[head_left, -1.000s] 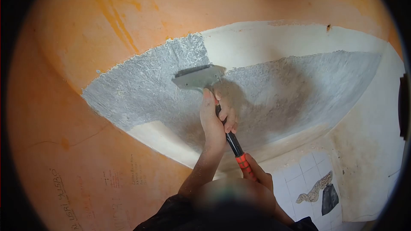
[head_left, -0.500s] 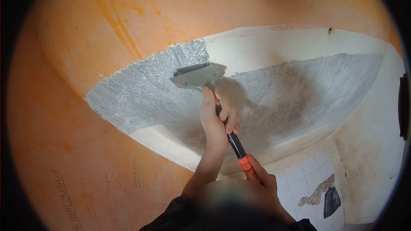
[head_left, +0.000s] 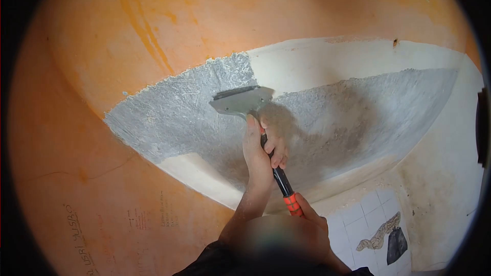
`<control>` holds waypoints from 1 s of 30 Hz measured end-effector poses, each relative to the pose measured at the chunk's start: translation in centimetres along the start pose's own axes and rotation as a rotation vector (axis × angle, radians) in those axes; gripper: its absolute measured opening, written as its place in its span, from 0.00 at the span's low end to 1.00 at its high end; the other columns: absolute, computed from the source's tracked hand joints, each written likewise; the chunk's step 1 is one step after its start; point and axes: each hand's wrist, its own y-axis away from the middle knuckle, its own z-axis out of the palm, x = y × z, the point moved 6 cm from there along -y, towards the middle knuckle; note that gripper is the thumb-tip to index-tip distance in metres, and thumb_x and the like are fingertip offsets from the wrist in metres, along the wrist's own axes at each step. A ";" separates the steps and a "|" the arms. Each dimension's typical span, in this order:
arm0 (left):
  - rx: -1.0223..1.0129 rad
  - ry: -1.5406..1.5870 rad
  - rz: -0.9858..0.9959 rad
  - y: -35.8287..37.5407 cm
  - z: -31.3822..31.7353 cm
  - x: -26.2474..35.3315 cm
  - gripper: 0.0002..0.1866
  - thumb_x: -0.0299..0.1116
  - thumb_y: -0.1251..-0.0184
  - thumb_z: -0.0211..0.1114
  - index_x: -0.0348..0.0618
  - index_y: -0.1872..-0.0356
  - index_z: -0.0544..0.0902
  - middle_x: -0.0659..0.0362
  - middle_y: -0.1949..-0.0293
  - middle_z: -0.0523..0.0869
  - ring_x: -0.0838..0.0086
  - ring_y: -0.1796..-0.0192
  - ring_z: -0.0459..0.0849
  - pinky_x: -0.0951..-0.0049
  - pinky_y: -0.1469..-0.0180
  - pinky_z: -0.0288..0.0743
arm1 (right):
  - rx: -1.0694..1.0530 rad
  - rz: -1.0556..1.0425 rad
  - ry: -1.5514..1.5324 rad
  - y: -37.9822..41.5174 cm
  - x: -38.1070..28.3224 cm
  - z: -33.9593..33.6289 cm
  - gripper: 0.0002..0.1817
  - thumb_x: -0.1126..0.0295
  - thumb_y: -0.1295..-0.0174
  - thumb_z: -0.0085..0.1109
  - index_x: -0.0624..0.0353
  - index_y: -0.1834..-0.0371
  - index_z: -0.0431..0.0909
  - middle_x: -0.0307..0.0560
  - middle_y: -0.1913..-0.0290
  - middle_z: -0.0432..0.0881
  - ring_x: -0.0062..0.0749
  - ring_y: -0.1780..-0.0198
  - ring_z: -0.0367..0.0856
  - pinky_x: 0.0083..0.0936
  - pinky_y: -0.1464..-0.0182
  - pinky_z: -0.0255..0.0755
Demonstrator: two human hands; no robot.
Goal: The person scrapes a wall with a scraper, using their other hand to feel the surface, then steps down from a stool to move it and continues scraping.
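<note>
A long-handled scraper (head_left: 242, 101) with a wide metal head lies against the grey, roughened band (head_left: 169, 110) of the wall. Its blade edge is just below the border with a strip of white coating (head_left: 312, 64). My left hand (head_left: 263, 148) is wrapped round the black shaft right behind the head, thumb along the neck. Lower down, my right hand (head_left: 313, 220) grips the red end of the handle (head_left: 292, 204); a blurred spot at the bottom hides part of that hand.
Orange painted wall (head_left: 230, 10) surrounds the band above and at left, with handwriting (head_left: 76, 225) lower left. A white patch (head_left: 199, 174) borders the grey below. Down at right are white tiles (head_left: 365, 214), a crumpled cloth-like strip (head_left: 378, 237) and a dark object (head_left: 396, 245).
The scraper head has slid slightly down the grey surface, and both hands have moved down with it, keeping their grip. The view has also shifted a little.
</note>
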 end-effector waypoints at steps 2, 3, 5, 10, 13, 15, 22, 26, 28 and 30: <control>0.021 0.005 -0.015 -0.1 0.3 0.3 0.20 0.56 0.21 0.41 0.50 0.61 0.66 0.69 0.85 0.58 0.84 0.92 0.55 0.81 0.92 0.56 | 0.005 -0.020 0.025 -0.2 -0.5 0.0 0.26 0.74 0.31 0.54 0.62 0.30 0.66 0.39 0.76 0.77 0.14 0.76 0.69 0.14 0.72 0.65; 0.016 0.015 -0.024 -0.3 0.5 0.5 0.20 0.56 0.21 0.42 0.49 0.61 0.66 0.70 0.85 0.58 0.84 0.92 0.55 0.81 0.92 0.56 | -0.011 0.006 -0.017 -0.2 -0.8 0.0 0.26 0.74 0.31 0.54 0.62 0.29 0.66 0.40 0.76 0.76 0.14 0.76 0.70 0.15 0.72 0.65; 0.002 0.027 -0.024 -0.2 0.4 0.4 0.20 0.56 0.21 0.42 0.49 0.61 0.66 0.70 0.85 0.58 0.84 0.92 0.55 0.81 0.92 0.57 | -0.026 0.020 -0.057 -0.1 -0.7 0.1 0.26 0.75 0.31 0.54 0.62 0.29 0.65 0.40 0.77 0.76 0.14 0.76 0.70 0.15 0.72 0.65; 0.004 0.025 0.003 -0.4 0.8 0.6 0.20 0.56 0.21 0.42 0.49 0.61 0.67 0.70 0.85 0.58 0.85 0.92 0.55 0.83 0.92 0.56 | -0.022 -0.032 0.056 -0.7 -0.9 -0.1 0.26 0.76 0.31 0.53 0.62 0.29 0.65 0.40 0.77 0.76 0.15 0.77 0.72 0.16 0.72 0.67; -0.008 0.038 0.005 -0.4 0.2 0.5 0.20 0.56 0.21 0.42 0.49 0.61 0.67 0.70 0.85 0.58 0.85 0.92 0.55 0.83 0.92 0.56 | -0.020 -0.035 0.060 -0.6 -1.1 0.3 0.26 0.75 0.32 0.54 0.62 0.29 0.66 0.40 0.78 0.76 0.16 0.78 0.72 0.17 0.73 0.68; -0.001 0.027 -0.011 0.2 -0.3 0.1 0.20 0.56 0.21 0.42 0.49 0.61 0.67 0.70 0.85 0.58 0.85 0.92 0.55 0.83 0.92 0.56 | 0.007 -0.098 0.049 0.0 -0.6 0.6 0.27 0.75 0.32 0.54 0.62 0.29 0.66 0.40 0.79 0.76 0.17 0.78 0.72 0.17 0.73 0.68; -0.006 0.005 0.028 -0.4 0.9 1.2 0.20 0.56 0.21 0.42 0.50 0.60 0.67 0.70 0.84 0.58 0.86 0.91 0.55 0.83 0.90 0.56 | -0.028 -0.027 0.024 -0.6 -1.1 0.3 0.27 0.74 0.32 0.54 0.61 0.29 0.65 0.39 0.79 0.75 0.16 0.78 0.71 0.17 0.72 0.67; -0.011 0.000 -0.040 -0.3 0.3 0.4 0.20 0.56 0.21 0.41 0.50 0.60 0.67 0.70 0.84 0.58 0.86 0.91 0.55 0.82 0.90 0.56 | 0.010 -0.071 0.024 -0.5 -0.8 0.4 0.27 0.75 0.32 0.54 0.61 0.29 0.65 0.39 0.79 0.75 0.16 0.79 0.70 0.16 0.73 0.66; -0.026 -0.008 0.016 -1.2 1.1 1.3 0.21 0.58 0.22 0.42 0.50 0.59 0.67 0.71 0.85 0.58 0.85 0.91 0.55 0.82 0.90 0.56 | 0.001 -0.056 -0.002 -0.8 -1.1 0.4 0.27 0.75 0.32 0.54 0.61 0.29 0.65 0.39 0.78 0.75 0.16 0.78 0.70 0.16 0.73 0.66; -0.014 -0.008 0.010 -0.7 1.0 1.3 0.21 0.58 0.22 0.42 0.50 0.60 0.67 0.71 0.85 0.58 0.85 0.91 0.55 0.82 0.91 0.55 | -0.016 -0.060 -0.025 -0.8 -1.1 0.6 0.27 0.76 0.32 0.54 0.61 0.29 0.66 0.39 0.78 0.76 0.16 0.78 0.70 0.16 0.73 0.66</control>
